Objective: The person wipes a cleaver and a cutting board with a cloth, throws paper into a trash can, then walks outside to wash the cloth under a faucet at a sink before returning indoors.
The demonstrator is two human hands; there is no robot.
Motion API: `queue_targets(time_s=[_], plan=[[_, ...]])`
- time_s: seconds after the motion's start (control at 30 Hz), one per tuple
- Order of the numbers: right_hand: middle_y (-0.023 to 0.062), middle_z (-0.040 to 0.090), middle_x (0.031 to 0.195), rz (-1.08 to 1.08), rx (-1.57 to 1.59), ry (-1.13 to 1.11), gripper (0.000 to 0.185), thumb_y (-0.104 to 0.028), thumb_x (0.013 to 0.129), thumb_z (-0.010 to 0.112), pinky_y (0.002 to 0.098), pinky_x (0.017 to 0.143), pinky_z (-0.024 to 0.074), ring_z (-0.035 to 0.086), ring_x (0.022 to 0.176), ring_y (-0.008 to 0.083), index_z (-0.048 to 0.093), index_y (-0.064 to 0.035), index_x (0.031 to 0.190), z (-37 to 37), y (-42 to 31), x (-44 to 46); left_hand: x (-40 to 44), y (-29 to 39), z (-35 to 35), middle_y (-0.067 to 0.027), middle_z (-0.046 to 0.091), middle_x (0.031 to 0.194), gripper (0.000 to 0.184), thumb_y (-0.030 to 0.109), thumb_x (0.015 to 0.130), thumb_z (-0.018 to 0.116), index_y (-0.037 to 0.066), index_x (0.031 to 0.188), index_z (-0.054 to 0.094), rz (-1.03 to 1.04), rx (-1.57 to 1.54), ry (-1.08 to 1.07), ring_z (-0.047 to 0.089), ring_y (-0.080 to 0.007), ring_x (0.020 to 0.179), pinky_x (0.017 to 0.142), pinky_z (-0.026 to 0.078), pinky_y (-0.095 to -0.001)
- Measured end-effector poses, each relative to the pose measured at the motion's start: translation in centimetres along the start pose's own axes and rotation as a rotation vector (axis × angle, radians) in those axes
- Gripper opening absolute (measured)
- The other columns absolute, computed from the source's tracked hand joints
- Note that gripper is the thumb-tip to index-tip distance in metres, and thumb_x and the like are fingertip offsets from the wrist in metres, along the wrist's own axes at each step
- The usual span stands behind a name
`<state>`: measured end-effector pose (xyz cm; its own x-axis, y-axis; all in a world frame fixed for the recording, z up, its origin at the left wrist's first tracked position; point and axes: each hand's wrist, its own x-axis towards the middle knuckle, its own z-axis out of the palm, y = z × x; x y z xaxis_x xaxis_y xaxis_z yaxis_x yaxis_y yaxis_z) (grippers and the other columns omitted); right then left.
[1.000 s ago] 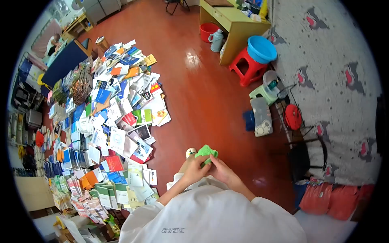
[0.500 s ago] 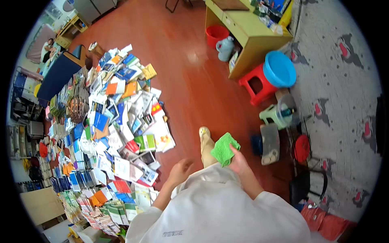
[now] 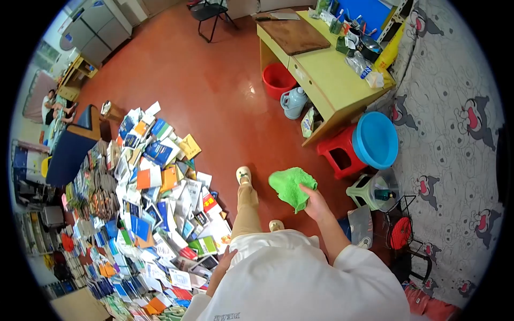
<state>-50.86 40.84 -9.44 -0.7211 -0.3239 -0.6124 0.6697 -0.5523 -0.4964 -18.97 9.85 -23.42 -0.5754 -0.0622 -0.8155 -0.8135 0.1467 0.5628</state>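
Observation:
A green cloth (image 3: 290,187) hangs from my right hand (image 3: 316,203), whose fingers pinch its right edge in front of my body, above the red-brown floor. My left hand (image 3: 224,266) is low beside the white shirt, near my hip and next to the book pile; its fingers are partly hidden and what they do is hard to make out. Below the cloth my legs show in beige trousers, one shoe (image 3: 243,174) set forward.
Books (image 3: 160,214) cover the floor at left. At right stand a yellow-green desk (image 3: 337,80), a red stool (image 3: 342,152) with a blue basin (image 3: 377,140), and a green stool (image 3: 360,191). A person (image 3: 49,107) sits far left; a folding chair (image 3: 209,15) stands ahead.
The two hands have parted. The right hand has carried the cloth up and to the right, the left has dropped to my side. The view has shifted towards the desk, and a foot has come forward.

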Motion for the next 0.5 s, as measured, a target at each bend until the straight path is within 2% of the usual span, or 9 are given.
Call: queue_targets(time_s=[0.13, 0.17, 0.23, 0.27, 0.33, 0.37, 0.43, 0.47, 0.5], plan=[[0.0088, 0.057, 0.121, -0.131, 0.006, 0.041, 0.036, -0.011, 0.091, 0.056, 0.0397, 0.094, 0.0474, 0.057, 0.111, 0.0238, 0.049, -0.0047, 0.125, 4.8, -4.6, 8.9, 11.0, 9.9, -8.5, -0.0203, 0.032, 0.147, 0.079, 0.053, 0.089, 0.047, -0.003, 0.142, 0.028, -0.135, 0.003, -0.033, 0.028, -0.0293, 0.137, 0.111, 0.024, -0.0345], [0.0096, 0.057, 0.121, -0.117, 0.034, -0.007, 0.037, -0.011, 0.090, 0.056, 0.0410, 0.094, 0.0477, 0.057, 0.110, 0.0252, 0.049, -0.0054, 0.127, 5.8, -6.1, 10.6, 12.6, 14.4, -10.7, -0.0242, 0.044, 0.137, 0.075, 0.052, 0.090, 0.046, -0.004, 0.138, 0.036, -0.008, 0.006, -0.068, 0.039, -0.0338, 0.131, 0.107, 0.030, -0.0358], [0.0098, 0.057, 0.122, -0.162, 0.074, 0.104, 0.038, -0.012, 0.090, 0.057, 0.0403, 0.093, 0.0473, 0.056, 0.111, 0.0245, 0.049, -0.0047, 0.127, 8.8, -9.2, 13.8, 16.7, 21.0, -15.0, -0.0305, 0.057, 0.113, 0.059, 0.043, 0.090, 0.050, -0.006, 0.122, 0.049, 0.025, 0.412, 0.261, 0.053, -0.0425, 0.112, 0.094, 0.042, -0.0416], [0.0098, 0.057, 0.122, -0.192, 0.074, 0.185, 0.039, -0.012, 0.090, 0.057, 0.0401, 0.093, 0.0473, 0.056, 0.111, 0.0241, 0.049, -0.0041, 0.127, 10.2, -11.0, 15.2, 19.8, 23.1, -17.8, -0.0286, 0.060, 0.108, 0.050, 0.035, 0.087, 0.054, -0.003, 0.118, 0.052, 0.124, 0.633, 0.257, 0.055, -0.0425, 0.107, 0.091, 0.044, -0.0454], [0.0093, 0.057, 0.122, -0.259, 0.052, 0.210, 0.039, -0.013, 0.090, 0.057, 0.0399, 0.093, 0.0471, 0.056, 0.111, 0.0237, 0.048, -0.0042, 0.127, 12.9, -15.2, 17.8, 23.6, 32.0, -21.7, -0.0244, 0.060, 0.108, 0.045, 0.031, 0.082, 0.057, 0.003, 0.117, 0.054, 0.195, 0.740, 0.331, 0.058, -0.0415, 0.099, 0.085, 0.047, -0.0499], [0.0088, 0.057, 0.122, -0.314, 0.039, 0.221, 0.039, -0.013, 0.090, 0.058, 0.0397, 0.093, 0.0469, 0.056, 0.111, 0.0233, 0.048, -0.0043, 0.127, 14.1, -16.8, 19.2, 26.9, 34.4, -23.6, -0.0262, 0.063, 0.099, 0.039, 0.032, 0.084, 0.060, 0.003, 0.109, 0.058, 0.410, 0.787, 0.422, 0.062, -0.0407, 0.092, 0.078, 0.049, -0.0475], [0.0073, 0.055, 0.126, -0.368, -0.059, 0.205, 0.043, -0.015, 0.090, 0.059, 0.0402, 0.096, 0.0454, 0.054, 0.116, 0.0240, 0.046, -0.0059, 0.130, 16.5, -20.9, 22.2, 31.0, 43.5, -26.0, -0.0250, 0.063, 0.101, 0.035, 0.029, 0.086, 0.058, 0.002, 0.109, 0.059, 0.495, 0.713, 0.346, 0.061, -0.0399, 0.096, 0.083, 0.049, -0.0460], [0.0073, 0.054, 0.128, -0.392, -0.104, 0.202, 0.045, -0.016, 0.090, 0.059, 0.0402, 0.098, 0.0447, 0.052, 0.119, 0.0247, 0.045, -0.0057, 0.131, 17.5, -22.7, 23.9, 33.7, 47.1, -27.3, -0.0236, 0.059, 0.114, 0.043, 0.035, 0.084, 0.059, 0.007, 0.117, 0.056, 0.521, 0.675, 0.261, 0.055, -0.0396, 0.108, 0.090, 0.046, -0.0464], [0.0073, 0.054, 0.128, -0.393, -0.086, 0.217, 0.045, -0.016, 0.090, 0.059, 0.0402, 0.098, 0.0447, 0.052, 0.119, 0.0247, 0.045, -0.0057, 0.131, 17.9, -23.3, 25.6, 35.2, 49.0, -28.3, -0.0236, 0.059, 0.114, 0.043, 0.035, 0.084, 0.059, 0.007, 0.117, 0.056, 0.519, 0.694, 0.247, 0.055, -0.0396, 0.108, 0.090, 0.046, -0.0464]])
